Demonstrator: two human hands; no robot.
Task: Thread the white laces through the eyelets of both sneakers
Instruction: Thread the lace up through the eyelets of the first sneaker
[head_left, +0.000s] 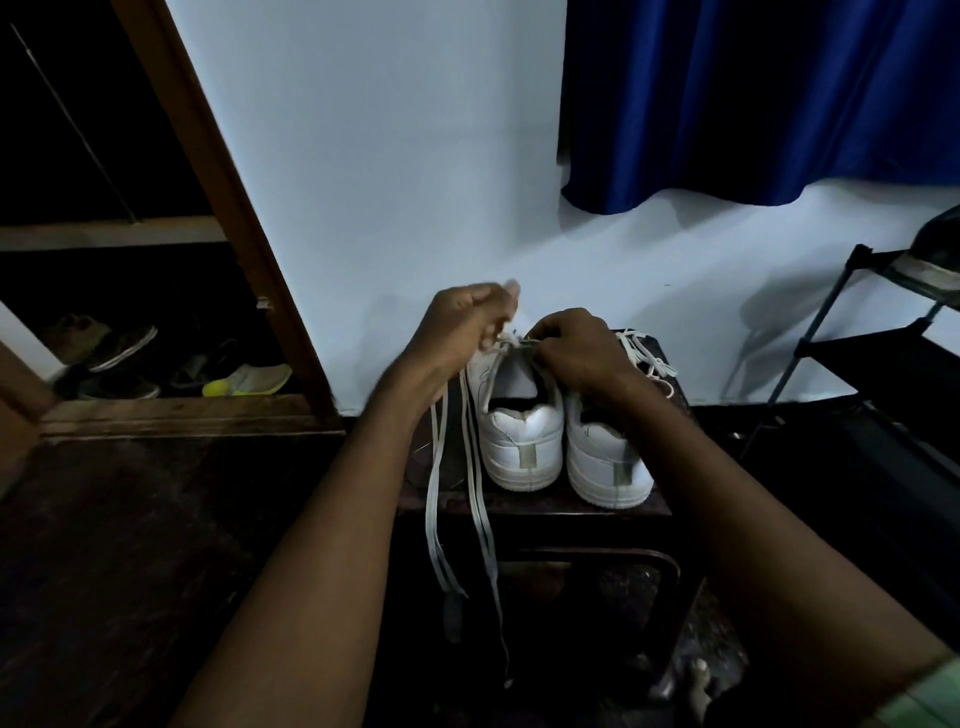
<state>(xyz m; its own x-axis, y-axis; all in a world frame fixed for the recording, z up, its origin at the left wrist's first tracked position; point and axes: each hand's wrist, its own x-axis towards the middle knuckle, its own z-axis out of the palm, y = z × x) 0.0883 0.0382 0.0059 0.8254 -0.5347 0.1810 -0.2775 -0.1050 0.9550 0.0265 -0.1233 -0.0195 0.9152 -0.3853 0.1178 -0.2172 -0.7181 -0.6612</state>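
Note:
Two white sneakers stand heel-toward-me on a small dark stool. My left hand pinches the white lace above the left sneaker; both lace ends hang down past the stool's front edge. My right hand grips the top of the left sneaker's tongue and eyelet area, where the lace crosses. The right sneaker sits beside it, partly under my right forearm, with its laces lying loose over its front. The eyelets are hidden behind my hands.
A white wall rises behind the stool, with a blue curtain at upper right. A black shoe rack stands at right. A wooden door frame at left opens on several shoes on the floor.

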